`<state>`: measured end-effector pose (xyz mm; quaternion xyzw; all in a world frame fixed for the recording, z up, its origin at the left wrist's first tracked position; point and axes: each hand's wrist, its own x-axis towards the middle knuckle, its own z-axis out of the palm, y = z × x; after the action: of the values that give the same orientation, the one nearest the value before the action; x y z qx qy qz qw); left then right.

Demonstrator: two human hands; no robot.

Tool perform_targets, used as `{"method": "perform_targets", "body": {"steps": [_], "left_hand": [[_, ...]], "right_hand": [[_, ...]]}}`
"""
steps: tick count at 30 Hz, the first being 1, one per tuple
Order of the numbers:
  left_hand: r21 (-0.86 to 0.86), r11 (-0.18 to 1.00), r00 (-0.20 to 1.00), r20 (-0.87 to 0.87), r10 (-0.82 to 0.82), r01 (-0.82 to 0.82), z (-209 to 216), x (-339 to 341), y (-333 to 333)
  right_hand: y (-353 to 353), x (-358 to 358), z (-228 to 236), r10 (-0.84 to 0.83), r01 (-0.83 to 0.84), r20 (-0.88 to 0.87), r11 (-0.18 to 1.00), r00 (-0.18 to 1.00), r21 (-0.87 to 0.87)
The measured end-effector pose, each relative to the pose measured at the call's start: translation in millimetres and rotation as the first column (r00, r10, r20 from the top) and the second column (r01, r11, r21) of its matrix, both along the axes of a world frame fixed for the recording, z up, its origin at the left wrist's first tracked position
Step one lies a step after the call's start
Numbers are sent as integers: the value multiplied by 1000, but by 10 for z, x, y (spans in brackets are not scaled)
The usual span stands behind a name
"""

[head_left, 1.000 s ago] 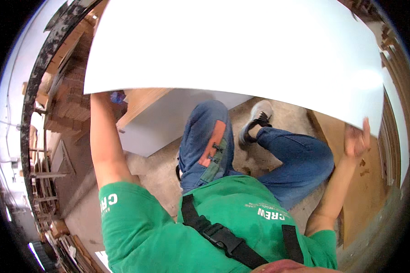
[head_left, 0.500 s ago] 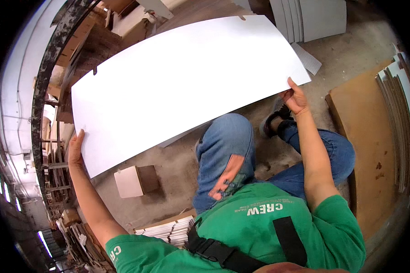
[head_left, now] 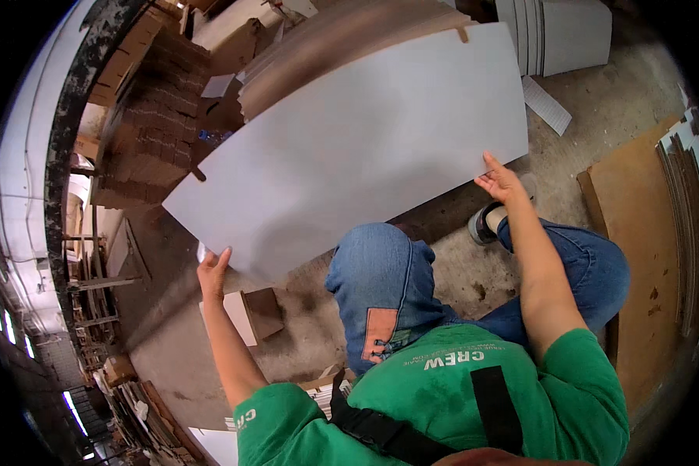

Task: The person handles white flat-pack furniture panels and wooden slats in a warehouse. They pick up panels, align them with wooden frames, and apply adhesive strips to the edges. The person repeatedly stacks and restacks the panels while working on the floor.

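A large white cardboard sheet with a curved far edge and two small notches spans the space in front of me. My left hand pinches its near left corner between thumb and fingers. At the near right corner, my right hand grips the same sheet, thumb on top and fingers underneath. The sheet is tilted and shaded, its far edge over a stack of brown cardboard. My bent knee is just under its near edge.
A small box stands on the concrete floor by my left forearm. Brown cardboard stacks rise at the far left, and white-faced panels at the far right. To my right lies a large brown board; a scrap sheet is beyond my right hand.
The sheet has shifted right and nearer and tilted, exposing the brown stack beyond it. My left hand has moved right and nearer; my right hand has come slightly nearer.
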<state>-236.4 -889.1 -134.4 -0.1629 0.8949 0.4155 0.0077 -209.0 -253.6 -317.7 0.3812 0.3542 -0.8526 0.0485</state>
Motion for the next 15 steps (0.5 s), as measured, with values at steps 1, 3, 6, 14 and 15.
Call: {"method": "perform_targets", "body": {"steps": [1, 3, 6, 14, 15], "left_hand": [[74, 993, 989, -103, 104, -96, -53, 47, -61], [-184, 935, 900, -377, 219, -304, -50, 205, -129], [56, 905, 692, -625, 362, -422, 232, 379, 84], [274, 945, 777, -629, 35, 179, 1026, 412, 1419], [270, 932, 771, -637, -17, 244, 998, 349, 1481]], "right_hand": [[-132, -23, -77, -47, 47, 30, 999, 998, 7], [-295, -46, -202, -94, 91, 66, 995, 993, 42], [-351, -105, -501, -73, 73, 16, 997, 997, 28], [-313, -144, -594, 19, -191, 361, 874, 932, 447], [-389, -144, -374, 50, -264, 392, 816, 918, 514]]}}
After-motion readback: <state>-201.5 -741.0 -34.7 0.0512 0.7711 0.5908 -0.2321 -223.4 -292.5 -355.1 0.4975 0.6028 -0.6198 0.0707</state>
